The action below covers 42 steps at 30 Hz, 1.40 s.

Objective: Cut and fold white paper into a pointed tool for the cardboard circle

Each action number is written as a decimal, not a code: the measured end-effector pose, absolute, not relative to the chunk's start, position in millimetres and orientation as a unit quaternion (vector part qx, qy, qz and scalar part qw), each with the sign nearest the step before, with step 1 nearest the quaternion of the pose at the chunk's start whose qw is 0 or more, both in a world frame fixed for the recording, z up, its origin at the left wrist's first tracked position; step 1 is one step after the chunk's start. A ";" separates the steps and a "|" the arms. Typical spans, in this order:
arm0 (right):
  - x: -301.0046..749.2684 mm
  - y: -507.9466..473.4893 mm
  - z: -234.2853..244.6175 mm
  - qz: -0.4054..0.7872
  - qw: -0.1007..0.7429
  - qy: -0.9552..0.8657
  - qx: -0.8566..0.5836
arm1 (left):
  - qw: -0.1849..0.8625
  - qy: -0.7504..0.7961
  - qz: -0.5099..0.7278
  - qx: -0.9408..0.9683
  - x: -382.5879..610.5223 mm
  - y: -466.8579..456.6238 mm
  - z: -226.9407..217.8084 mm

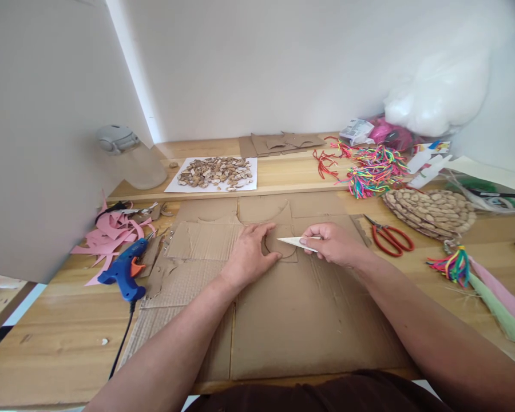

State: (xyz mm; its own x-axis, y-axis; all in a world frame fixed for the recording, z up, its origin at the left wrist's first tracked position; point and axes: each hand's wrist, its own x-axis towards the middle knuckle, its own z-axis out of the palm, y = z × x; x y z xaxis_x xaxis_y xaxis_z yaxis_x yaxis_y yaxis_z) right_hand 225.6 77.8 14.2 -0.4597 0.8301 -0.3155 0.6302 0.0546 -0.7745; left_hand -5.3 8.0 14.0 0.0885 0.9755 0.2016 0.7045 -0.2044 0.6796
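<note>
My left hand (249, 252) rests on the brown cardboard (317, 326), thumb and fingers apart in a C shape. They curve around the left side of a dark round outline (278, 256) on a smaller piece of cardboard; whether it is drawn or cut I cannot tell. In my right hand (332, 245) a narrow, pale pointed triangle (290, 240), perhaps folded paper, is pinched between thumb and fingers. Its tip points left, over the round outline and towards the gap in my left hand.
Left lie a blue glue gun (126, 272) and pink strips (114, 232). Behind are brown and white pieces (217, 173) on white paper and a clear-bodied container (131, 160). At right are red-handled pliers (388, 236), colourful tassels (375, 169) and a braided heart-shaped piece (429, 210).
</note>
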 end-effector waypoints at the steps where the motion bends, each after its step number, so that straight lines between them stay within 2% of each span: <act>1: 226.1 78.2 13.8 0.457 0.106 -0.722 -0.508 | 0.213 0.593 0.319 0.708 -5.2 7.7 14.6; 13: 221.0 76.3 19.7 0.416 0.089 -0.751 -0.504 | 0.253 0.619 0.273 0.692 -5.6 14.8 19.8; 19: 218.1 70.4 33.1 0.424 0.093 -0.754 -0.493 | 0.264 0.597 0.331 0.681 -6.8 12.8 16.5; 24: 219.3 67.8 35.3 0.415 0.100 -0.758 -0.493 | 0.393 0.545 0.361 0.646 -2.8 8.7 22.5; 30: 219.1 66.7 35.0 0.419 0.114 -0.761 -0.481 | 0.433 0.519 0.398 0.621 -1.4 7.1 27.2; 36: 218.9 64.3 36.4 0.421 0.127 -0.766 -0.468 | 0.571 0.476 0.407 0.531 -2.8 5.7 26.9; 42: 217.7 62.0 41.6 0.436 0.138 -0.765 -0.454 | 0.600 0.459 0.408 0.513 -2.2 6.7 28.4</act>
